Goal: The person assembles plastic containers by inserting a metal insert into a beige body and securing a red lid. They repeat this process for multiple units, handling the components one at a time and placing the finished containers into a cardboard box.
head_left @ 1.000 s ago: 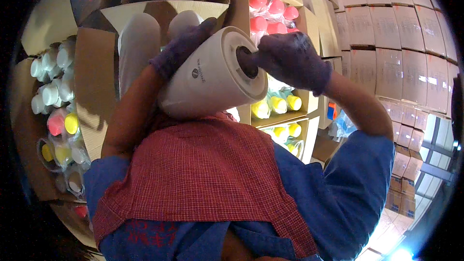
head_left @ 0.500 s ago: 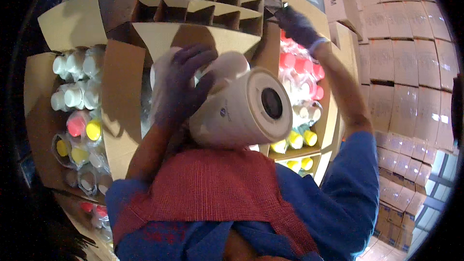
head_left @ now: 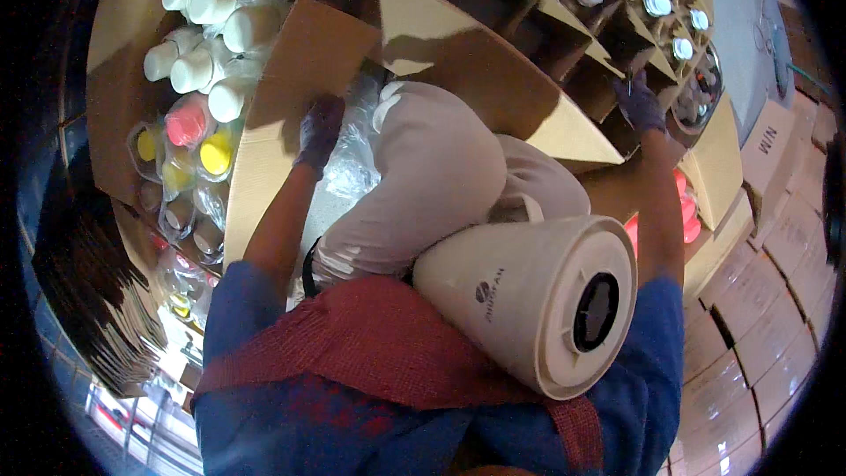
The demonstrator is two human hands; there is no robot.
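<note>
My left hand (head_left: 320,130), in a dark glove, is closed at the edge of the brown flap (head_left: 304,70) of the carton on the left. My right hand (head_left: 641,106), also gloved, is at the near right side of a divided carton (head_left: 551,18), its fingers bent around something thin that I cannot make out. White-capped bottles (head_left: 656,4) stand in several far cells of that carton; nearer cells look dark. Against my body, below the hands, lies a cream tapered plastic container (head_left: 493,300) with a black disc in its round end.
The left carton holds plastic-wrapped bottles with white caps (head_left: 211,3), plus red and yellow ones. Clear plastic wrap (head_left: 352,167) lies beside my beige-trousered legs (head_left: 441,150). Red-capped bottles (head_left: 687,211) show at the right. Stacked brown cartons (head_left: 749,326) line the right side.
My view has swung, so the divided carton sits further right. My left hand has moved from above the container to the left carton's flap. My right hand remains beside the divided carton.
</note>
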